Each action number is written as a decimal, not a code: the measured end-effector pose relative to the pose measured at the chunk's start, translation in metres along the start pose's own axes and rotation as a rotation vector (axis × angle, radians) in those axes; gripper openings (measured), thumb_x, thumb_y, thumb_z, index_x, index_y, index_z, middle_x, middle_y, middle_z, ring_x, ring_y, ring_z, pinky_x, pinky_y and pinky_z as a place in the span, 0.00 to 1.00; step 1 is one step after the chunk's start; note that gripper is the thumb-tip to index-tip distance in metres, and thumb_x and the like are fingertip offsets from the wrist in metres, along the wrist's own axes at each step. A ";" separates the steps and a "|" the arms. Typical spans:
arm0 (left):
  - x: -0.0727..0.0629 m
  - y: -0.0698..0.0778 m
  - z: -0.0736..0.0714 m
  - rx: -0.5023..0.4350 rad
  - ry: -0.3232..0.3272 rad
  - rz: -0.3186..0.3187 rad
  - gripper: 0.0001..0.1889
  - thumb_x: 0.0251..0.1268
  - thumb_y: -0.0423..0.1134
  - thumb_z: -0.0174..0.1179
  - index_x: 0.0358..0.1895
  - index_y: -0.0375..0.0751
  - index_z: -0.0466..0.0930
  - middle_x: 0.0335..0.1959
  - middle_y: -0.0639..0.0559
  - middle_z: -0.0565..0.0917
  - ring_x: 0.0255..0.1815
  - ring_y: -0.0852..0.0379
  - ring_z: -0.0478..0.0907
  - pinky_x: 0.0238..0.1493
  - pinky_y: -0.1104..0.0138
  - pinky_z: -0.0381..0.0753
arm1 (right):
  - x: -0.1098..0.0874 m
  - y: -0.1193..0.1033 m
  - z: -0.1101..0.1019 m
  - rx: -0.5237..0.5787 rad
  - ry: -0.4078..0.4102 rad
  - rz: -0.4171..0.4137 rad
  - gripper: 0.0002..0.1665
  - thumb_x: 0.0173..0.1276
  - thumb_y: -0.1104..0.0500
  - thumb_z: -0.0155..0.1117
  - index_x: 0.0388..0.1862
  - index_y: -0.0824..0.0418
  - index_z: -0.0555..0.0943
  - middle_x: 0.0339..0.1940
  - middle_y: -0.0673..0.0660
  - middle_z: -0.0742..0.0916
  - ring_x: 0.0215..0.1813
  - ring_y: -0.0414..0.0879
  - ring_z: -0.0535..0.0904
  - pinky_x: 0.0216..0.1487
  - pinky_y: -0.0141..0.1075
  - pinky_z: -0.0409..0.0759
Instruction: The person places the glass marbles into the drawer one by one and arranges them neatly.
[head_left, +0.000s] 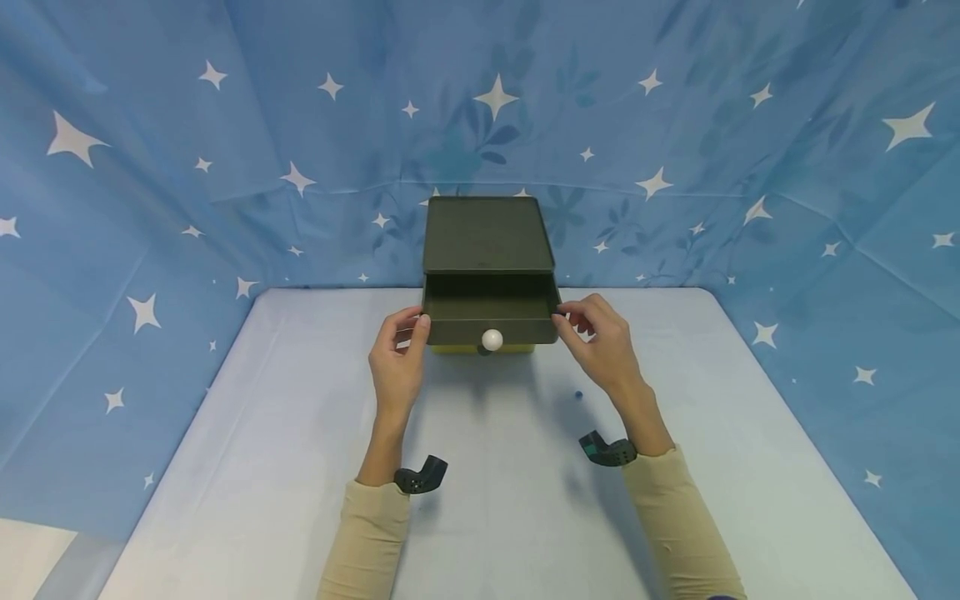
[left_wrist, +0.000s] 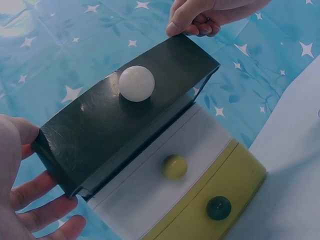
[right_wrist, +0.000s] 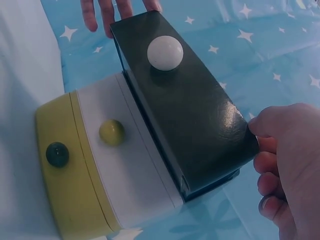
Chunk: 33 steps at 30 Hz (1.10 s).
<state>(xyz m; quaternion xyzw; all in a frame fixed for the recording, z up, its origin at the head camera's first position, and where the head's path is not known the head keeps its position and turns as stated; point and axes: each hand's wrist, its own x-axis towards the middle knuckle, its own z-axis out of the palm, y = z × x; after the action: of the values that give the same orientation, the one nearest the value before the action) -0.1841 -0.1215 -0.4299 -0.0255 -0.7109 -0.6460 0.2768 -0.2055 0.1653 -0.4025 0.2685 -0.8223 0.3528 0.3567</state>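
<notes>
A small three-tier chest of drawers stands at the back of the table. Its dark green top drawer is pulled out, with a white round knob, and its inside shows bare. My left hand holds the drawer's left front corner, thumb at the front edge and fingers along the side. At the opposite corner my right hand pinches the drawer between thumb and index finger, the other fingers curled. Below sit a white drawer with a yellow knob and a yellow drawer with a dark green knob, both closed.
The chest's dark green top stands close to a blue star-patterned curtain that surrounds the table's back and sides. A white cloth covers the table. A tiny blue dot shows right of the chest.
</notes>
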 end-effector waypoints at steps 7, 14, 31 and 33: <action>0.000 -0.001 0.000 -0.001 0.003 0.004 0.15 0.70 0.47 0.63 0.54 0.45 0.83 0.45 0.47 0.85 0.44 0.58 0.81 0.39 0.74 0.78 | -0.003 -0.001 -0.001 -0.010 -0.015 0.018 0.10 0.62 0.67 0.72 0.43 0.68 0.85 0.29 0.59 0.80 0.31 0.46 0.73 0.35 0.24 0.72; 0.000 -0.001 -0.001 0.001 -0.002 0.013 0.15 0.70 0.47 0.63 0.54 0.46 0.83 0.45 0.47 0.85 0.44 0.58 0.81 0.39 0.74 0.78 | -0.004 -0.002 -0.002 -0.019 -0.018 0.016 0.10 0.62 0.67 0.73 0.42 0.67 0.85 0.29 0.58 0.80 0.31 0.46 0.73 0.35 0.26 0.73; 0.000 0.000 -0.001 0.029 0.000 -0.002 0.15 0.70 0.47 0.63 0.54 0.45 0.83 0.45 0.46 0.85 0.45 0.56 0.81 0.40 0.73 0.77 | -0.012 -0.001 -0.005 -0.005 0.045 0.037 0.09 0.61 0.70 0.71 0.41 0.68 0.85 0.27 0.59 0.80 0.30 0.46 0.73 0.33 0.29 0.72; 0.001 0.001 -0.001 0.028 0.001 -0.001 0.15 0.70 0.46 0.63 0.54 0.45 0.83 0.45 0.46 0.85 0.45 0.56 0.82 0.40 0.73 0.77 | -0.015 0.000 -0.006 -0.009 0.046 0.057 0.08 0.62 0.70 0.71 0.41 0.68 0.85 0.28 0.59 0.80 0.30 0.46 0.73 0.33 0.29 0.72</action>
<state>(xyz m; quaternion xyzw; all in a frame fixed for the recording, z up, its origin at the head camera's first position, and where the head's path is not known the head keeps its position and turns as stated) -0.1839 -0.1221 -0.4288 -0.0208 -0.7197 -0.6363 0.2770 -0.1944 0.1725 -0.4115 0.2353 -0.8229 0.3651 0.3663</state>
